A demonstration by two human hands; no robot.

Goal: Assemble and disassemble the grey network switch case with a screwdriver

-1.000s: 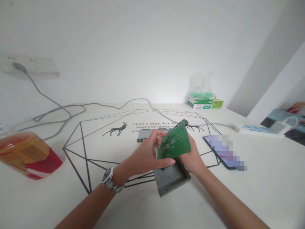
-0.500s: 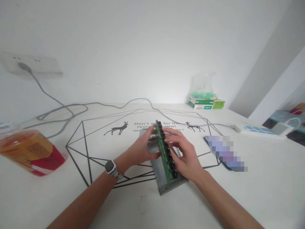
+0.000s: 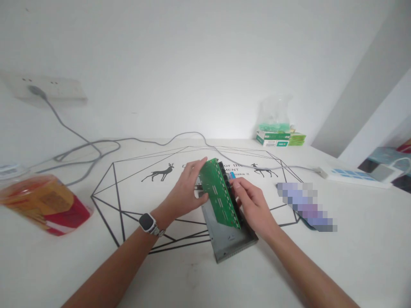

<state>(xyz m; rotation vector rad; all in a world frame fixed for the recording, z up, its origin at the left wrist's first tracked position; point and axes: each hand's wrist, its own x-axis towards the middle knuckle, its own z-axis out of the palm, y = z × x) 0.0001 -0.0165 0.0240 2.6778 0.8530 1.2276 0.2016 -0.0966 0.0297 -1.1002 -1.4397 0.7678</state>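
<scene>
A green circuit board (image 3: 218, 196) with a row of black parts along its right edge is held tilted, its flat green face turned toward me. My left hand (image 3: 186, 190) grips the board's left edge, thumb low on the green face and fingers behind the top. My right hand (image 3: 250, 203) is closed at the row of black parts, its fingertips partly hidden against the board. Below lies an open grey metal case (image 3: 221, 246), its bare floor showing at the near end. A small blue part (image 3: 232, 175) shows just beyond my right fingers.
A red and yellow cup (image 3: 54, 207) stands at left. On the right lie a blurred-out phone-like slab (image 3: 302, 205) and a power strip (image 3: 353, 175). A grey cable (image 3: 167, 141) crosses the back of the table (image 3: 180, 282). Small green boxes (image 3: 272, 139) sit at the back right.
The circuit board has turned from nearly edge-on to showing its flat green face. More of the metal case's floor is visible. My right hand has closed its fingers more and shifted slightly.
</scene>
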